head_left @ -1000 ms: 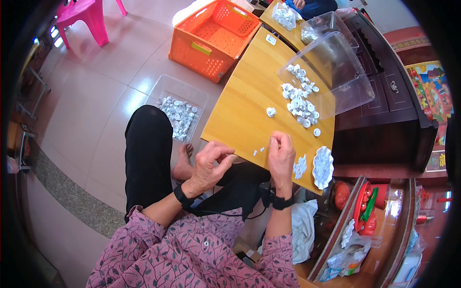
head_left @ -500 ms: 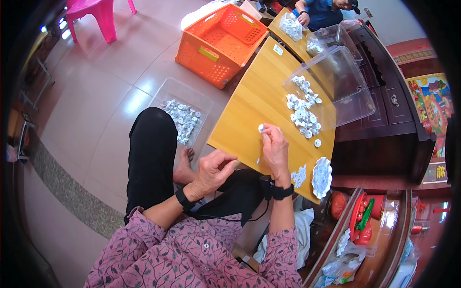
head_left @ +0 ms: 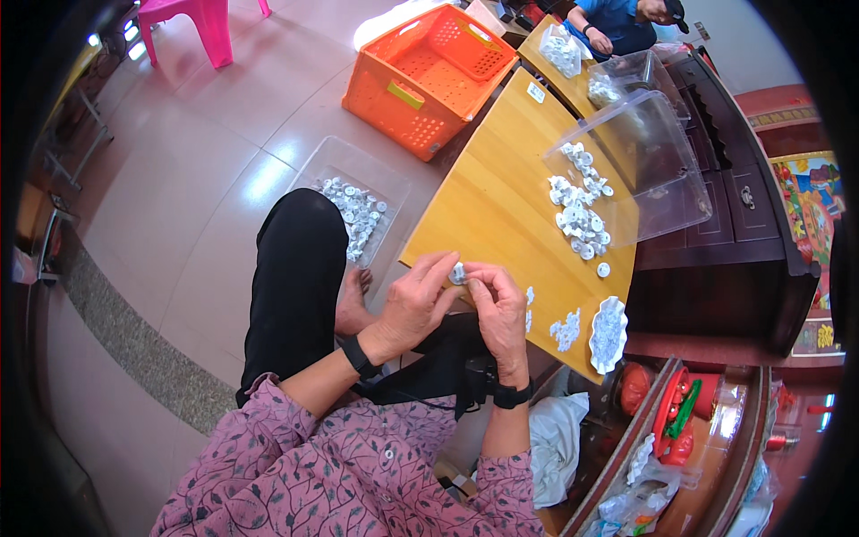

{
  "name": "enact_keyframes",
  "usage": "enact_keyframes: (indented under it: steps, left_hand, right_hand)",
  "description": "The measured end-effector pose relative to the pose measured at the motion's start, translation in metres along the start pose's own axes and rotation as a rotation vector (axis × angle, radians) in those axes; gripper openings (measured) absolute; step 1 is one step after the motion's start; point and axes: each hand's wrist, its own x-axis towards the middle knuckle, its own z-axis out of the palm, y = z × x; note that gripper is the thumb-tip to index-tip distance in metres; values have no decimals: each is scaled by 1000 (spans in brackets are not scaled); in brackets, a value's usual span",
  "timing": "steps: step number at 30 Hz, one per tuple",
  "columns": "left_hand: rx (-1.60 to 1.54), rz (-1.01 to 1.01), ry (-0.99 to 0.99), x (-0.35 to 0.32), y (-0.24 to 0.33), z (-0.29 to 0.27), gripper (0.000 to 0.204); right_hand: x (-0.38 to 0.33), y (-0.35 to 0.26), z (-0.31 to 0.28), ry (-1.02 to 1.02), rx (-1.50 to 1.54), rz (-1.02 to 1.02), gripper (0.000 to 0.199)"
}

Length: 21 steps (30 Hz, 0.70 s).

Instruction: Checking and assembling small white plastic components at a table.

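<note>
Just over the near edge of the wooden table (head_left: 483, 188), a small round white plastic part (head_left: 458, 274) is held between my two hands. My left hand (head_left: 413, 304) grips it from the left with thumb and fingertips. From the other side my right hand (head_left: 498, 313) pinches at it with thumb and forefinger; whether a smaller piece is also in those fingers is hidden. Several similar white parts (head_left: 582, 210) lie in a loose heap on the table. Small pale clear pieces (head_left: 565, 331) are scattered to the right of my right hand, beside a scalloped white dish (head_left: 624, 345) of more.
A clear bin (head_left: 390, 192) holding many white parts stands on the floor by my knee. Beyond it sits an orange crate (head_left: 376, 85). A large clear plastic box (head_left: 693, 192) rests tilted at the table's right. Another person (head_left: 617, 27) works at the far end.
My right hand has brought the white part nearer and left, and my left hand has risen to meet and grip it. The other person's hand has moved away from the far container.
</note>
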Motion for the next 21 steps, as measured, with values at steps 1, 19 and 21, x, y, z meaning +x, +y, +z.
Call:
enact_keyframes:
  steps: [1, 19, 21]
  left_hand:
    - [37, 10, -14, 2, 0, 1, 44]
    - [294, 79, -188, 9, 13, 10, 31]
    - [327, 77, -212, 8, 11, 12, 28]
  right_hand:
    - [-1, 3, 1, 23, 26, 37, 9]
    - [-31, 17, -7, 368, 302, 265, 16]
    - [-35, 17, -8, 357, 326, 278, 17]
